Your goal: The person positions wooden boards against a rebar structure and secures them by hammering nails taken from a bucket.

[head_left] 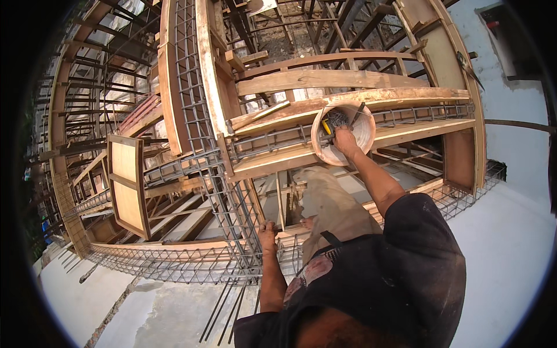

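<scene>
A pale round bucket (364, 138) with a stained inner wall stands across the timber formwork in front of me. In it lie a heap of nails (338, 118), a yellow-handled tool (326, 127) and a dark flat tool (359, 111) that leans on the rim. My right hand (344, 139) reaches into the bucket, its fingers bunched down at the nails; what they hold is hidden. Lower down, my left hand (267, 236) is closed by the end of a narrow upright board (253, 200), next to the rebar column (232, 223). I cannot make out what is inside its fingers.
Rebar cages run through the wooden beam forms (290, 155). A framed plywood panel (126, 185) stands at the left. Open gaps show between the timbers, with props and boards below. Loose rebar ends (223, 313) stick out near me. A light-blue wall (513, 122) rises at the right.
</scene>
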Tool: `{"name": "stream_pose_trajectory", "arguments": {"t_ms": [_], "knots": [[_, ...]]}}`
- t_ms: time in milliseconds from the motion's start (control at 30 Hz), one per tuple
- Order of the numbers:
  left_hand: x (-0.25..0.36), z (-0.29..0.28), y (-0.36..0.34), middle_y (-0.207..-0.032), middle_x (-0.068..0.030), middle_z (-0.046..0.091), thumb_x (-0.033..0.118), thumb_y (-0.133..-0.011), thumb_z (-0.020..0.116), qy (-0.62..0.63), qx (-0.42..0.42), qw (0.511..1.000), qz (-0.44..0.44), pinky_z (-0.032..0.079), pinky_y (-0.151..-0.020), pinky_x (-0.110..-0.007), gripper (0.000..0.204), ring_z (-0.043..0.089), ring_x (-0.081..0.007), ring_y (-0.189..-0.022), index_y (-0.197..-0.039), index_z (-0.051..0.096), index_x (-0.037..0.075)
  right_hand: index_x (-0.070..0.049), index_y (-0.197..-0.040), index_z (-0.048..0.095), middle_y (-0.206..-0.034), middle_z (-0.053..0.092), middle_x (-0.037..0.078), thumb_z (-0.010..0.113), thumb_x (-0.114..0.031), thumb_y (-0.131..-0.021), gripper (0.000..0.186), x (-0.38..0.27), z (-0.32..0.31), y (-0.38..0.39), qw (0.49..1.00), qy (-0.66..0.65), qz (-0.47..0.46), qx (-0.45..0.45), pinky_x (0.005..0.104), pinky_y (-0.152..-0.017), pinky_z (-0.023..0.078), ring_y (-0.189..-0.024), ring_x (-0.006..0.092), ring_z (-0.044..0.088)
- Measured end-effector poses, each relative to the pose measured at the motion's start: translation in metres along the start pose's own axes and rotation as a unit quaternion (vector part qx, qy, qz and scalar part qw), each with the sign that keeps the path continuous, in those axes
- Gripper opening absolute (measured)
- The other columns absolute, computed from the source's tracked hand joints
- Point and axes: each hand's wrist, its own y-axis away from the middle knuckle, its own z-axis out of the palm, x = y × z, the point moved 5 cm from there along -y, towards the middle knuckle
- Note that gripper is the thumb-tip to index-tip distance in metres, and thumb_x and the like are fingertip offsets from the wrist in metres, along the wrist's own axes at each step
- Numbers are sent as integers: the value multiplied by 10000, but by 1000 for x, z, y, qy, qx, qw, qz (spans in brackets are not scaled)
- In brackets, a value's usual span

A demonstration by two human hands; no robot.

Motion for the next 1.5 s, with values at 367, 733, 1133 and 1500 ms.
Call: {"name": "stream_pose_trajectory", "arguments": {"t_ms": [367,733,1133,1500], "knots": [[-16,0,6,-811,10,587,193,-912,656,-3,-41,999,-20,421,-572,-279,138,594,-112,-690,-877,537,133,-70,-1189,583,-1308,510,208,678,-296,-892,385,16,35,49,953,-269,43,135,485,-951,487,-1100,430,596],[-2,18,9,-819,-21,627,204,-922,650,-27,-9,999,-18,451,-575,-267,156,622,-127,-710,-925,590,59,14,-1461,380,-1376,497,281,757,-223,-729,856,14,2,55,986,-117,-91,-73,444,-1040,452,-1247,419,528],[-5,14,-4,-811,-25,633,236,-905,652,-33,15,999,27,454,-587,-259,166,623,-130,-708,-909,616,75,-1,-1260,597,-1239,645,176,653,-328,-935,464,43,-17,-33,881,-358,73,300,402,-927,491,-1135,328,618],[-15,11,8,-761,34,568,186,-884,641,56,38,998,-8,410,-609,-240,103,516,-73,-674,-906,626,87,-42,-1133,655,-1088,637,203,673,-258,-874,338,-19,-53,75,959,-155,-212,110,462,-929,482,-1074,402,599]]}}
